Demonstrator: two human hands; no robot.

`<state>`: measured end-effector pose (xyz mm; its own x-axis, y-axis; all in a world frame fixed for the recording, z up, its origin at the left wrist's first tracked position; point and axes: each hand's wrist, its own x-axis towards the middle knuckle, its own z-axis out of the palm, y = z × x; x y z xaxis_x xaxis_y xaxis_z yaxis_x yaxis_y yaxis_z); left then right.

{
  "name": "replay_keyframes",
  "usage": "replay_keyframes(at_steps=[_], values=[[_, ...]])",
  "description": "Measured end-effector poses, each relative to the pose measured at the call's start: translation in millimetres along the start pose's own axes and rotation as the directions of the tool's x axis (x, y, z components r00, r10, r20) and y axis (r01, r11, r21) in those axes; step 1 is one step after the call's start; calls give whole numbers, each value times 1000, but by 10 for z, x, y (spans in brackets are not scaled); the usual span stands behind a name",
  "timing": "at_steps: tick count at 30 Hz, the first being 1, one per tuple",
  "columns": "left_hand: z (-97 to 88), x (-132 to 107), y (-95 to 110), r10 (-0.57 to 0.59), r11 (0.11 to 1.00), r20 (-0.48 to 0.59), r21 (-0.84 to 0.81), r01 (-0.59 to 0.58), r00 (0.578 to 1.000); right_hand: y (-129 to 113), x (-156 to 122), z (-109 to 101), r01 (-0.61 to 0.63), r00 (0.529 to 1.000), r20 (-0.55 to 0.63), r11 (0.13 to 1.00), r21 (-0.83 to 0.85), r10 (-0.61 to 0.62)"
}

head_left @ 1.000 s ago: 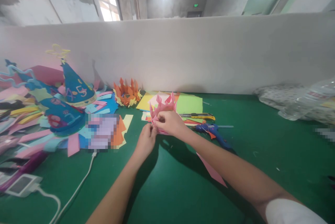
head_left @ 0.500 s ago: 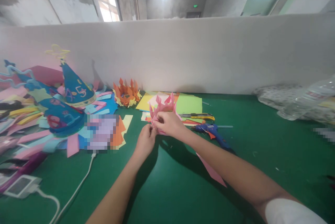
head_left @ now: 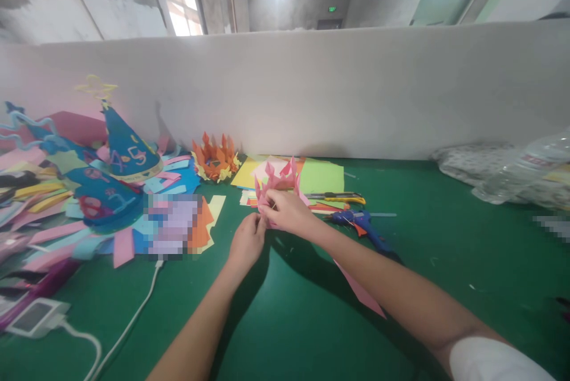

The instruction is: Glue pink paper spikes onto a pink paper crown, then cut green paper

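Here, the pink paper crown (head_left: 284,181) seemingly sits pinched between both hands (head_left: 268,221).

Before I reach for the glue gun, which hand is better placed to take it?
The right hand, I think. The glue gun lies right of the crown, just beyond that forearm. The left hand is farther off, with the right between. Both hands hold the crown, though.

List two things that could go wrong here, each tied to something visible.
The pink crown, held by the left hand and right hand, might crease if pinched hard. The right forearm lies close to the glue gun and might knock it; whether it is hot cannot be seen.
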<state>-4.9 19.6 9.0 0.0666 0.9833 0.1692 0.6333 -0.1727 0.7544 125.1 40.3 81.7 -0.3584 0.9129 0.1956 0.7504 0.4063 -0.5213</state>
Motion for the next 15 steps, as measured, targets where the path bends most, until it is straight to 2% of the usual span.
replay_keyframes(at_steps=[4, 15], values=[[8, -2, -9, 8, 1000, -6, 18, -8, 1000, 11, -3, 5, 21, 1000, 5, 1000, -4, -21], [11, -3, 8, -17, 999, 2, 35, 17, 1000, 44, 43, -13, -34, 997, 63, 999, 16, 33]])
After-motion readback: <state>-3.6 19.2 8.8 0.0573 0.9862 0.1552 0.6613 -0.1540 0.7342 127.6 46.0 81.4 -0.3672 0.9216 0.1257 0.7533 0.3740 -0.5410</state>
